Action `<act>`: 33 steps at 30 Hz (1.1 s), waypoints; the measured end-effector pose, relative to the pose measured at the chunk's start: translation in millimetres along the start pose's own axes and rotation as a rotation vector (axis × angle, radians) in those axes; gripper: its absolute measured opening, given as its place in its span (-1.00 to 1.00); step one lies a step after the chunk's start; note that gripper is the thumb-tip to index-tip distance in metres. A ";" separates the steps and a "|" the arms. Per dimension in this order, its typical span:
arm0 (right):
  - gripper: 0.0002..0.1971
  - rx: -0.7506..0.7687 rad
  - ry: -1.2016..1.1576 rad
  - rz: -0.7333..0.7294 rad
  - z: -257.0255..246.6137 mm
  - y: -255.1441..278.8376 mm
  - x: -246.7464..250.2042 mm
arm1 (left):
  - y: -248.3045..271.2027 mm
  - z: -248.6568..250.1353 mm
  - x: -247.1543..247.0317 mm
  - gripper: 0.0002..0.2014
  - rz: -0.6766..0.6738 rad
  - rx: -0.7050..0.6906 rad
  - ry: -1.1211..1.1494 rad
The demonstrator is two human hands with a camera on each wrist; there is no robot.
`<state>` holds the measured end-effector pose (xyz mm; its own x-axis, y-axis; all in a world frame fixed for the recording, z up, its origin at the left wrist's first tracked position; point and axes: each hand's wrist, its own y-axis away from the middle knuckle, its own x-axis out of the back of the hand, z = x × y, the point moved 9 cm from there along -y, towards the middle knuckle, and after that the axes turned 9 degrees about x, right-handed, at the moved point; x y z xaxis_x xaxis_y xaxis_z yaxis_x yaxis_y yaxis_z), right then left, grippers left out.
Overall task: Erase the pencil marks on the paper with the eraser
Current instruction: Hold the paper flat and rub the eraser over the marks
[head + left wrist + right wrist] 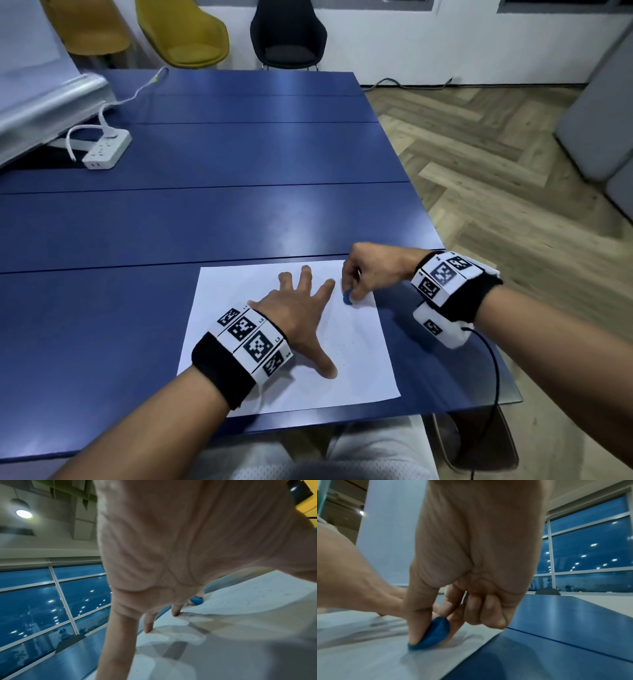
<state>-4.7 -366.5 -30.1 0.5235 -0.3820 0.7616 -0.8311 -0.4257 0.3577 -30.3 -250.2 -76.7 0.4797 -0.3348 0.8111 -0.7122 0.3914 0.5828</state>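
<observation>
A white sheet of paper (356, 363) lies near the front edge of the blue table (205, 222). My left hand (298, 308) rests flat on the sheet with fingers spread, holding it down. My right hand (356, 277) pinches a small blue eraser (347, 297) between thumb and fingers and presses its tip on the paper near the far right corner. In the right wrist view the eraser (433, 634) touches the sheet, with the other fingers curled in. In the left wrist view the eraser (197, 600) shows beyond my fingertips (175, 613), with small dark crumbs scattered on the paper (240, 601).
A white power strip (106, 150) with a cable lies at the table's far left, next to a tilted white board (37, 96). Yellow chairs (185, 31) and a black chair (287, 34) stand beyond the table. The table's right edge runs just past my right wrist.
</observation>
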 end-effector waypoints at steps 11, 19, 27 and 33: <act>-0.94 -0.013 0.027 0.077 3.5 -2.7 13.2 | 2.6 1.0 2.4 0.51 -0.005 -0.004 0.012; -0.93 -0.003 0.057 -0.020 -1.3 1.6 -0.8 | 2.4 1.4 3.1 0.51 -0.010 0.005 0.003; -0.87 -0.010 0.036 -0.095 0.0 9.8 -13.3 | 1.5 2.3 3.1 0.52 -0.014 0.009 -0.006; -0.93 -0.056 0.051 0.227 17.5 4.7 24.3 | 1.7 4.8 5.9 0.51 0.002 -0.002 -0.033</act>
<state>7.4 -392.0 -19.3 0.3134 -0.4198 0.8518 -0.9362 -0.2871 0.2029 -31.1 -255.6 -71.2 0.4613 -0.3622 0.8100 -0.7119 0.3937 0.5815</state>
